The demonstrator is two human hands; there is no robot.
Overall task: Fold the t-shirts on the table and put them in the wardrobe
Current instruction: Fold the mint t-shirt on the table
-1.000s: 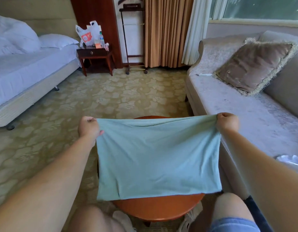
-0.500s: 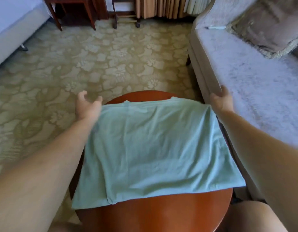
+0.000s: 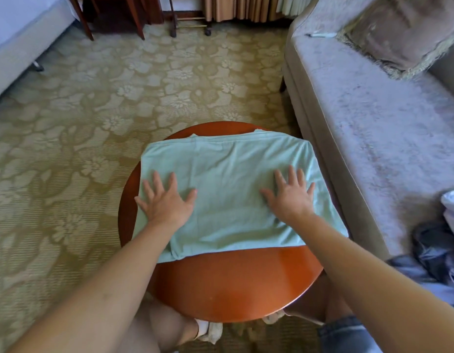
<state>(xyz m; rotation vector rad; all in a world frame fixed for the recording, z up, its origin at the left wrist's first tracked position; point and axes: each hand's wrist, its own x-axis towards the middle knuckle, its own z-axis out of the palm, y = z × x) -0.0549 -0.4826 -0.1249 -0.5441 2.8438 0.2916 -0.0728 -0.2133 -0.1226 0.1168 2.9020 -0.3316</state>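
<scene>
A pale green t-shirt (image 3: 231, 174), folded to a rectangle, lies flat on the round reddish wooden table (image 3: 233, 284). Its right edge hangs slightly past the table's rim. My left hand (image 3: 167, 202) rests palm down on the shirt's left part, fingers spread. On the right part my right hand (image 3: 289, 197) presses flat in the same way. Neither hand grips the cloth. No wardrobe is in view.
A grey sofa (image 3: 368, 118) stands close to the right of the table, with a fringed cushion (image 3: 401, 29) and a heap of dark and white clothes (image 3: 442, 240) on it. A bed corner (image 3: 19, 31) is far left. A wooden nightstand (image 3: 108, 14) and patterned carpet (image 3: 93, 103) lie ahead.
The shirt, held up by its top corners a second ago, was laid on the table and released. Both hands have since come down flat onto it.
</scene>
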